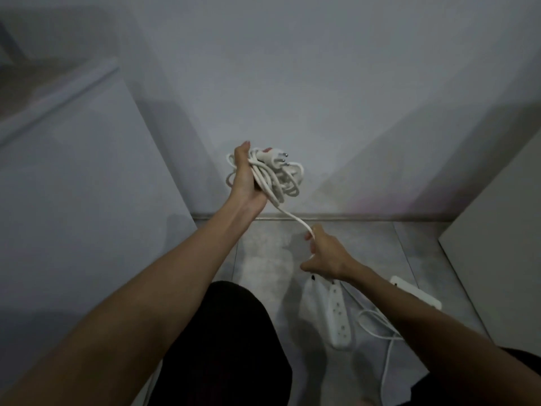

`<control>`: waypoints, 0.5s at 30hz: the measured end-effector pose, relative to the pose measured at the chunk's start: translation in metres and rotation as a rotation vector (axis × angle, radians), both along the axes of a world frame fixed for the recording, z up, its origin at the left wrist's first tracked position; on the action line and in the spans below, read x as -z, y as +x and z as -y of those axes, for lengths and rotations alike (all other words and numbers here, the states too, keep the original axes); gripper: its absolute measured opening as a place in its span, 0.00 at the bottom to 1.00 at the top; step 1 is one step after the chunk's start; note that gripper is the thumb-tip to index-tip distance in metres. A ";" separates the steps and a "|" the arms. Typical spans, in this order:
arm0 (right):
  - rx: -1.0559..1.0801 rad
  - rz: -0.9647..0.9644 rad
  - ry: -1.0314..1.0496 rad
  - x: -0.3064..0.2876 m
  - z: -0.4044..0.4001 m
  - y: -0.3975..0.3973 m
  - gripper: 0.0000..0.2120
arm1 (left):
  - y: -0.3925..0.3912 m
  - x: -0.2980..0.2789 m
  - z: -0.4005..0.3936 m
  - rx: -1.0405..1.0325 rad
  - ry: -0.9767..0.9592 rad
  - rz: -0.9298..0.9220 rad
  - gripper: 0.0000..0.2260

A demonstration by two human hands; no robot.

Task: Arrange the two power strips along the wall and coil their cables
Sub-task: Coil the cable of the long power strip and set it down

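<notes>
My left hand (245, 183) is raised in front of the wall and grips a bundle of coiled white cable (281, 178), with the plug (270, 157) sticking out at the top. A taut stretch of that cable runs down to my right hand (323, 253), which pinches it above the floor. Below my right hand a white power strip (338, 313) hangs or lies over the floor; I cannot tell which. A second white power strip (415, 291) lies on the floor to the right, partly hidden by my right forearm, its thin cable (377, 325) loose beside it.
A pale wall (322, 83) meets the grey tiled floor (366, 238) at a baseboard straight ahead. A white cabinet side (73, 177) stands at the left and a light panel (503, 276) at the right. My dark-clothed knee (222, 341) fills the lower middle.
</notes>
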State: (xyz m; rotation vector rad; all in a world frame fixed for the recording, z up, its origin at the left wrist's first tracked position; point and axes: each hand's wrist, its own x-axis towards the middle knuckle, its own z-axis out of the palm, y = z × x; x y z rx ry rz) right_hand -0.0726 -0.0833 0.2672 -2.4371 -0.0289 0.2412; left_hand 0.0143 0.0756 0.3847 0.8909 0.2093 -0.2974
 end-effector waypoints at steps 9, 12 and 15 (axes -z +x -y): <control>-0.248 0.103 -0.321 -0.028 -0.009 0.020 0.28 | 0.028 0.044 -0.034 -0.237 0.411 -0.007 0.14; -0.368 0.085 -0.427 -0.038 -0.015 0.035 0.33 | 0.029 0.055 -0.043 -0.200 0.526 0.063 0.12; -0.423 0.081 -0.437 -0.043 -0.032 0.053 0.34 | 0.035 0.065 -0.051 -0.132 0.832 0.186 0.12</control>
